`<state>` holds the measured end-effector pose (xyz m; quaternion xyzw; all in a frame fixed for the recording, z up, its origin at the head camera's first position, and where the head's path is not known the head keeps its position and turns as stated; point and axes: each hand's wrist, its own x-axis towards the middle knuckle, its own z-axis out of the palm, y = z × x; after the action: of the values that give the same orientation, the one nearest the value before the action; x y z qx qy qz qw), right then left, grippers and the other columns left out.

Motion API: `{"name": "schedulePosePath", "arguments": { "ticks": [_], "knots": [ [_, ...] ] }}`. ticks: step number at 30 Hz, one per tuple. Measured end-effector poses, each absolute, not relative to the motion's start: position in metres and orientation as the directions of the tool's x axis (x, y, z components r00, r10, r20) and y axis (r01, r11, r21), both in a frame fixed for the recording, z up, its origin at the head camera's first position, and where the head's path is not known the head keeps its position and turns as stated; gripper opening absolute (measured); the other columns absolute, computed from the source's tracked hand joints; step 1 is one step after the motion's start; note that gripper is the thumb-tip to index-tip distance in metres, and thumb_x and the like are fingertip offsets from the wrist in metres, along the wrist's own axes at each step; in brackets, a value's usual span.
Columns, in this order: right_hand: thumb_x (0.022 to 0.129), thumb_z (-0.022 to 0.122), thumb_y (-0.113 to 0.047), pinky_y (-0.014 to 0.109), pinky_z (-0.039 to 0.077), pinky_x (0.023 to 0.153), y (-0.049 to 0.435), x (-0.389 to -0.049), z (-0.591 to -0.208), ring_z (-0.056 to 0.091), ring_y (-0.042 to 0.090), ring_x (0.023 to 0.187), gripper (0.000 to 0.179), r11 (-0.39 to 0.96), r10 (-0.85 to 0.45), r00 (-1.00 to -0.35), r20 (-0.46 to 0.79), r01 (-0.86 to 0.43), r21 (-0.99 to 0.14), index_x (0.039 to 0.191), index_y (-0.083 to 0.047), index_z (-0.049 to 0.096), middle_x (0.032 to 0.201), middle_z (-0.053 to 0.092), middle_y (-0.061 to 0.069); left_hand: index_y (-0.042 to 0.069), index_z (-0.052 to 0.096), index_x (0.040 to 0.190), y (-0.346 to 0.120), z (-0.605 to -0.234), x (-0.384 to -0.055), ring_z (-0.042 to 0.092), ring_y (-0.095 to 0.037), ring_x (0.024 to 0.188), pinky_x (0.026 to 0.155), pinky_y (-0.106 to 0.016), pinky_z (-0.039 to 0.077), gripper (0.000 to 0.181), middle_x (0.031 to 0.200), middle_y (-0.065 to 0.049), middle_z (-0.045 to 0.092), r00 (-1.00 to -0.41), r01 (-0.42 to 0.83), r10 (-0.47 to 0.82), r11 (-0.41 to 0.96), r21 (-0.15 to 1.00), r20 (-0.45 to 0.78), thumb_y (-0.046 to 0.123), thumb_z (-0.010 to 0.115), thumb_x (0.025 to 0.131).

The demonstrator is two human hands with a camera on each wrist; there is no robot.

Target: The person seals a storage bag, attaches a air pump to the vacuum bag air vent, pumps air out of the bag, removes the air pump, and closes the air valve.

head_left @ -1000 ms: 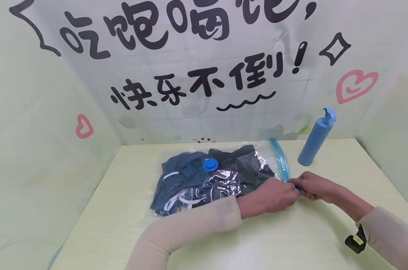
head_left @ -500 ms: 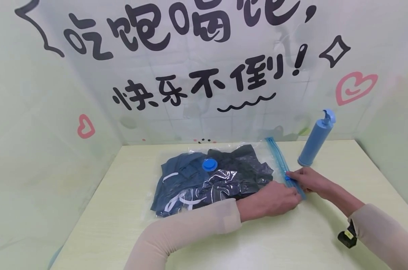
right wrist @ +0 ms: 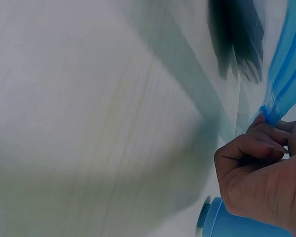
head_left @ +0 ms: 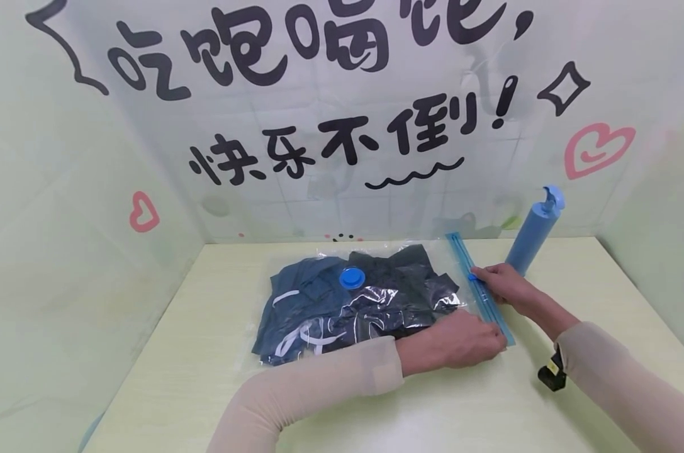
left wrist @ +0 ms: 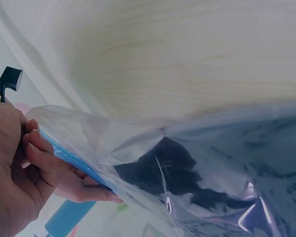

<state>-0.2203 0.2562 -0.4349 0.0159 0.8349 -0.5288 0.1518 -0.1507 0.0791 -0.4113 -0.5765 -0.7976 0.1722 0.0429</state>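
Hands, left (head_left: 457,341) and right (head_left: 511,287), in pinches on blue zip strip (head_left: 486,304) of clear bag (head_left: 446,259)

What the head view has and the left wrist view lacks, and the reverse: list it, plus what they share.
Only the head view: the black lettering, the blue valve and the left sleeve.
Only the left wrist view: the palm side of the left hand, fingertips curled in.
Both: the left hand itself, right hand, blue strip, clear bag, dark clothes and blue pump.

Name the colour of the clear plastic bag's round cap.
The round cap is blue, clearest in the head view.
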Motion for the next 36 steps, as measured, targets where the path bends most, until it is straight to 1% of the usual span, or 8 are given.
{"name": "schedulePosePath", "arguments": {
  "ticks": [5, 9, 13, 17, 21, 28, 36],
  "knots": [
    [0.109, 0.050, -0.032, 0.025, 0.031, 0.048, 0.251, -0.232, -0.437, 0.033, 0.009, 0.048, 0.047, 0.427, -0.087, -0.958, -0.274, 0.213, -0.879, 0.065, -0.015, 0.042, 0.055, 0.032, -0.005, 0.029, 0.067, 0.116, 0.077, -0.413, -0.153, 0.055, -0.001, 0.072, 0.062, -0.021, 0.051, 0.026, 0.105, 0.015, 0.065, -0.314, 0.905, 0.943, 0.261, -0.337, -0.112, 0.031, 0.042, 0.111],
    [0.108, 0.050, -0.032, 0.025, 0.031, 0.047, 0.249, -0.238, -0.439, 0.034, 0.008, 0.048, 0.048, 0.404, -0.061, -0.958, -0.280, 0.233, -0.885, 0.064, -0.016, 0.041, 0.055, 0.033, -0.005, 0.027, 0.068, 0.116, 0.075, -0.414, -0.155, 0.055, -0.001, 0.070, 0.063, -0.020, 0.050, 0.030, 0.103, 0.014, 0.064, -0.286, 0.920, 0.953, 0.242, -0.309, -0.104, 0.034, 0.039, 0.112],
    [0.109, 0.049, -0.031, 0.025, 0.032, 0.047, 0.247, -0.242, -0.439, 0.037, 0.009, 0.048, 0.048, 0.408, -0.053, -0.959, -0.279, 0.234, -0.883, 0.064, -0.015, 0.043, 0.055, 0.035, -0.005, 0.027, 0.068, 0.116, 0.070, -0.416, -0.156, 0.055, -0.002, 0.070, 0.065, -0.019, 0.049, 0.031, 0.103, 0.014, 0.064, -0.256, 0.936, 0.962, 0.221, -0.274, -0.100, 0.035, 0.039, 0.112],
    [0.109, 0.048, -0.030, 0.025, 0.033, 0.048, 0.246, -0.245, -0.439, 0.039, 0.010, 0.050, 0.046, 0.413, -0.056, -0.960, -0.273, 0.227, -0.882, 0.067, -0.013, 0.045, 0.057, 0.037, -0.004, 0.027, 0.068, 0.116, 0.066, -0.418, -0.158, 0.057, -0.001, 0.072, 0.065, -0.018, 0.048, 0.029, 0.104, 0.015, 0.065, -0.234, 0.942, 0.969, 0.204, -0.267, -0.083, 0.036, 0.041, 0.111],
    [0.109, 0.048, -0.029, 0.024, 0.034, 0.049, 0.244, -0.248, -0.439, 0.039, 0.010, 0.051, 0.045, 0.401, -0.061, -0.961, -0.269, 0.223, -0.889, 0.068, -0.013, 0.045, 0.058, 0.037, -0.004, 0.028, 0.068, 0.116, 0.063, -0.420, -0.158, 0.057, -0.001, 0.072, 0.064, -0.019, 0.048, 0.029, 0.104, 0.015, 0.064, -0.233, 0.942, 0.969, 0.205, -0.268, -0.078, 0.037, 0.042, 0.111],
    [0.110, 0.048, -0.031, 0.025, 0.035, 0.049, 0.244, -0.248, -0.440, 0.039, 0.011, 0.051, 0.046, 0.403, -0.066, -0.966, -0.251, 0.205, -0.892, 0.068, -0.011, 0.046, 0.058, 0.037, -0.004, 0.028, 0.068, 0.117, 0.062, -0.422, -0.156, 0.057, -0.001, 0.072, 0.065, -0.019, 0.049, 0.028, 0.106, 0.016, 0.064, -0.247, 0.942, 0.963, 0.212, -0.261, -0.110, 0.037, 0.043, 0.111],
    [0.109, 0.048, -0.031, 0.026, 0.036, 0.050, 0.246, -0.249, -0.442, 0.039, 0.012, 0.051, 0.048, 0.374, -0.036, -0.969, -0.246, 0.215, -0.902, 0.064, -0.014, 0.042, 0.057, 0.036, -0.003, 0.029, 0.068, 0.117, 0.064, -0.422, -0.152, 0.058, -0.001, 0.074, 0.065, -0.019, 0.049, 0.025, 0.109, 0.016, 0.064, -0.233, 0.936, 0.965, 0.188, -0.297, -0.123, 0.036, 0.044, 0.110]
  ]
}}
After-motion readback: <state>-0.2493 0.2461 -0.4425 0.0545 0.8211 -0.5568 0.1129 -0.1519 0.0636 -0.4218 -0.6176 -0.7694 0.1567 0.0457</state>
